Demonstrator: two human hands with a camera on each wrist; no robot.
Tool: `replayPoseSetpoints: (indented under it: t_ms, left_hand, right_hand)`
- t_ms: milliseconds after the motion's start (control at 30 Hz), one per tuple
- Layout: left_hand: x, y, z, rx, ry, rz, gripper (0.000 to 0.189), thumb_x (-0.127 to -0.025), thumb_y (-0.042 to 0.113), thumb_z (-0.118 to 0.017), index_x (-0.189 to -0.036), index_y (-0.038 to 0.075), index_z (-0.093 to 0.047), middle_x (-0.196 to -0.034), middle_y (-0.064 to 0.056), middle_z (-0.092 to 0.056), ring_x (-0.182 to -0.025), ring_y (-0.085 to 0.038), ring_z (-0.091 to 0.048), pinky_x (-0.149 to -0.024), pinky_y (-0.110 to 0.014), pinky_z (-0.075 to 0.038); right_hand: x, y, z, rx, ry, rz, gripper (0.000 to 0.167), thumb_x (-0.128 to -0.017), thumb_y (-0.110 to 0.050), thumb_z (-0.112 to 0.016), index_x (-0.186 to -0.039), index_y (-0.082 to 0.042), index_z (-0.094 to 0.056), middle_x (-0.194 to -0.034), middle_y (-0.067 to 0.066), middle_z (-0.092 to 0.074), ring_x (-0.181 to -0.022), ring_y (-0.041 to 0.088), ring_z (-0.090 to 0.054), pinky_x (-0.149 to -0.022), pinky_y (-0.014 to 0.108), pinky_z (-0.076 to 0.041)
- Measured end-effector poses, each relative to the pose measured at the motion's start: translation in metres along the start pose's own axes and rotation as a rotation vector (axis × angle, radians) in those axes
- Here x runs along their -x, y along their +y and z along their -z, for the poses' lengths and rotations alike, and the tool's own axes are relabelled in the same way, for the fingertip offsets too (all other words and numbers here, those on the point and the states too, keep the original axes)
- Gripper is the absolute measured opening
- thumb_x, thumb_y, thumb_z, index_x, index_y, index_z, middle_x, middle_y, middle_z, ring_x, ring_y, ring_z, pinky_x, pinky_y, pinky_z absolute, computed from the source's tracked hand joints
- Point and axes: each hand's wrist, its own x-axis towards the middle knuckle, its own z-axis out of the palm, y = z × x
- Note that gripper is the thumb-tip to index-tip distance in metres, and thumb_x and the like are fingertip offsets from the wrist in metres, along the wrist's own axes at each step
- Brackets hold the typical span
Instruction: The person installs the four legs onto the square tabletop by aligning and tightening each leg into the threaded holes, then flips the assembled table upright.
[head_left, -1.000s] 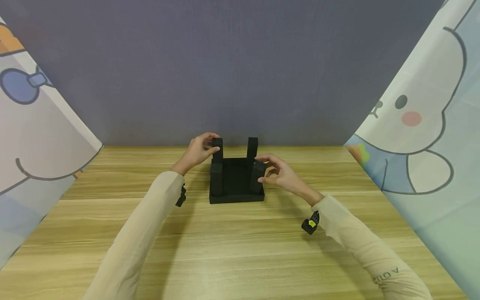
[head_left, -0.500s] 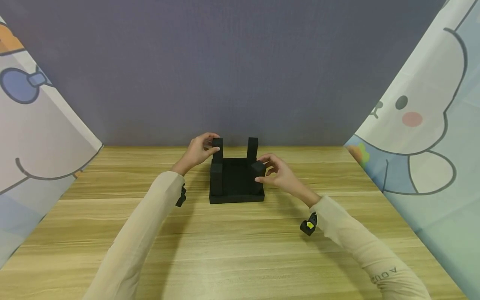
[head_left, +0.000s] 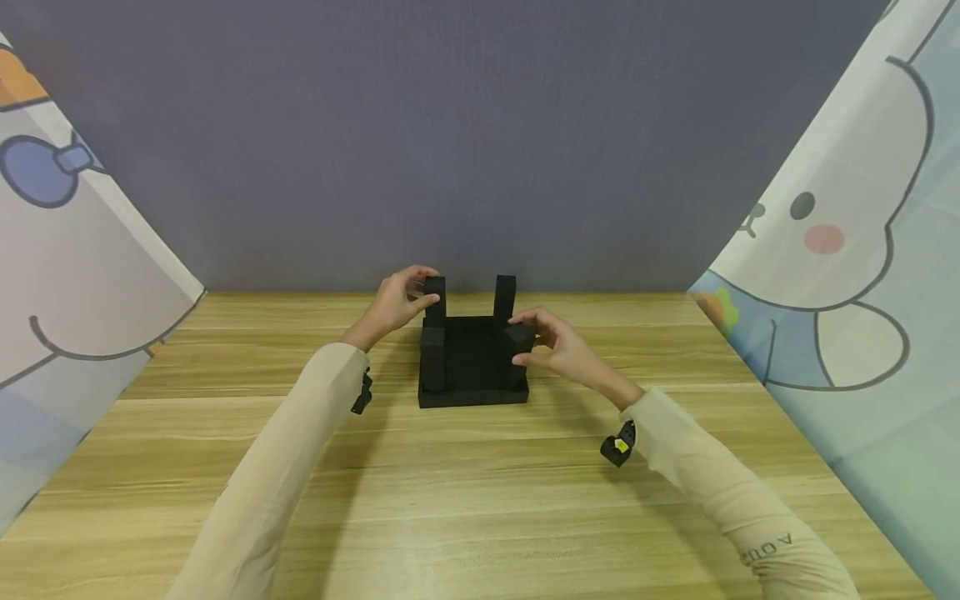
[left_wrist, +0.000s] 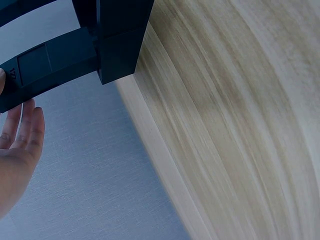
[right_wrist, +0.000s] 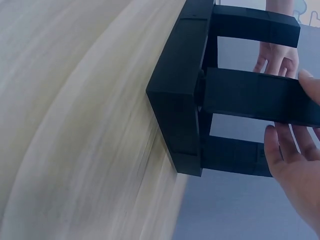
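A black square base (head_left: 472,397) with an upright black leg at each corner stands on the table, like a small stool turned upside down. My left hand (head_left: 392,304) pinches the top of the far left leg (head_left: 436,315) between thumb and fingers. At the near right leg (head_left: 519,342), my right hand (head_left: 558,346) grips the upper end, thumb on the near side. In the right wrist view this leg (right_wrist: 250,95) shows a narrow dark gap where it meets the base (right_wrist: 172,95). Nothing holds the near left leg (head_left: 432,358) or far right leg (head_left: 505,296).
The light wooden table (head_left: 450,500) ends at a grey wall panel (head_left: 450,150) right behind the base. Cartoon-printed cloths hang at the left (head_left: 90,267) and right (head_left: 862,275). Both wrists wear small black cameras.
The near right leg has turned and shifted slightly in the right hand, and the right fingertips have moved a little around its top. The left hand stays on the far left leg.
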Motion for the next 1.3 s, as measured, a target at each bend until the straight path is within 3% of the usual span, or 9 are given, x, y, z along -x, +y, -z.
replayPoseSetpoints:
  t_ms: [233,533,800,1033,1300]
  left_hand:
    - [0.000,0.000,0.000,-0.002,0.011,-0.004,0.038,-0.087,0.019,-0.064,-0.123,0.015,-0.053,-0.126,-0.013,-0.051,-0.106,-0.027,-0.057,-0.083,-0.041,-0.050]
    - [-0.001,0.000,0.000,-0.013,0.005,-0.011,0.039,-0.087,0.021,-0.063,-0.124,0.015,-0.052,-0.127,-0.013,-0.051,-0.106,-0.027,-0.057,-0.084,-0.041,-0.050]
    - [0.000,0.000,0.000,-0.015,0.004,-0.006,0.039,-0.087,0.022,-0.063,-0.124,0.015,-0.052,-0.126,-0.012,-0.051,-0.106,-0.027,-0.057,-0.083,-0.041,-0.050]
    - [0.000,0.000,0.000,-0.009,0.011,-0.013,0.038,-0.087,0.020,-0.063,-0.123,0.014,-0.052,-0.125,-0.012,-0.053,-0.105,-0.026,-0.058,-0.082,-0.041,-0.050]
    - [0.000,0.001,0.001,-0.013,0.009,-0.014,0.038,-0.087,0.020,-0.063,-0.123,0.014,-0.052,-0.125,-0.012,-0.052,-0.106,-0.026,-0.058,-0.082,-0.041,-0.051]
  right_hand:
    - [0.001,-0.002,0.001,0.000,-0.025,0.005,0.048,-0.079,0.001,-0.068,-0.123,-0.001,-0.049,-0.128,0.016,-0.048,-0.102,0.019,-0.053,-0.090,0.041,-0.045]
    - [0.005,-0.029,-0.004,0.049,0.037,-0.029,0.045,-0.077,0.004,-0.069,-0.117,0.006,-0.050,-0.120,0.023,-0.050,-0.099,0.038,-0.052,-0.086,0.056,-0.043]
    - [0.000,-0.003,0.002,0.063,-0.023,0.018,0.052,-0.077,0.001,-0.070,-0.125,0.002,-0.048,-0.128,0.019,-0.048,-0.102,0.030,-0.053,-0.085,0.052,-0.046]
    - [-0.001,0.001,0.008,0.058,-0.104,0.043,0.053,-0.080,-0.004,-0.068,-0.129,0.001,-0.046,-0.131,0.015,-0.047,-0.103,0.021,-0.055,-0.083,0.049,-0.049]
    - [0.003,0.003,0.002,0.100,0.004,0.015,0.051,-0.077,-0.009,-0.072,-0.124,-0.005,-0.053,-0.119,0.012,-0.055,-0.096,0.026,-0.055,-0.076,0.040,-0.051]
